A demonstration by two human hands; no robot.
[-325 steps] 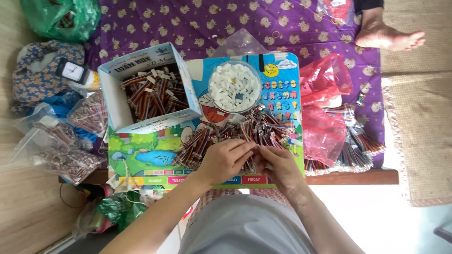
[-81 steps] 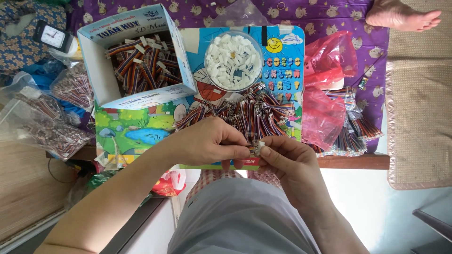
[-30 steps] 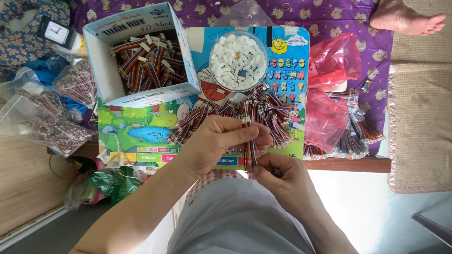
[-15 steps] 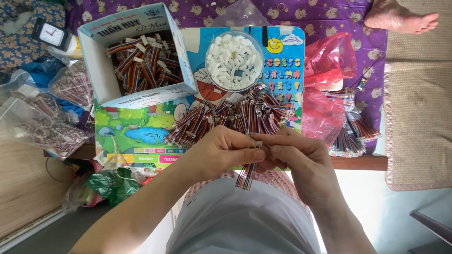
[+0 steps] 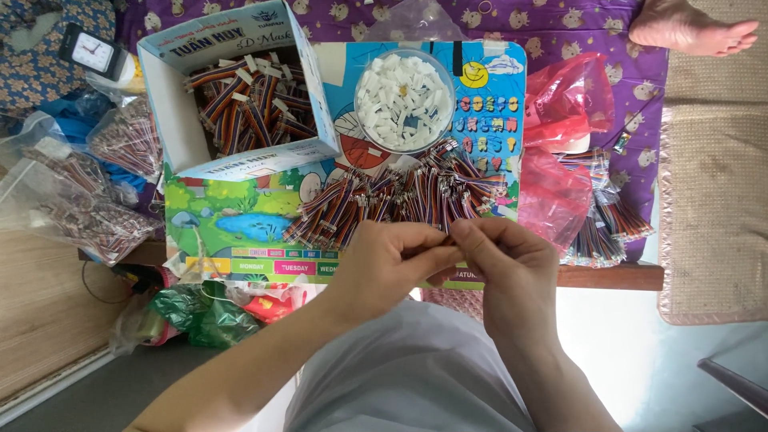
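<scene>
Wire bundles (image 5: 400,204): one heap, beside one bowl (image 5: 404,100) and one box (image 5: 232,96).
Left hand (image 5: 384,260) and right hand (image 5: 512,260) meet below the heap, fingers pinched closed on something too small to tell.

Light: bright, even daylight, strongest at the near right.
Glare: the pale floor (image 5: 608,344) washes out almost white.
Shadows: soft and faint under the hands.
Focus: sharp mid-frame; slight softness at the edges.

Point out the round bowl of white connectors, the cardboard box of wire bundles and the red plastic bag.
round bowl (image 5: 362,120), head view, left rim.
cardboard box (image 5: 172,120), head view, bare inner wall.
red plastic bag (image 5: 564,100), head view, middle.
</scene>
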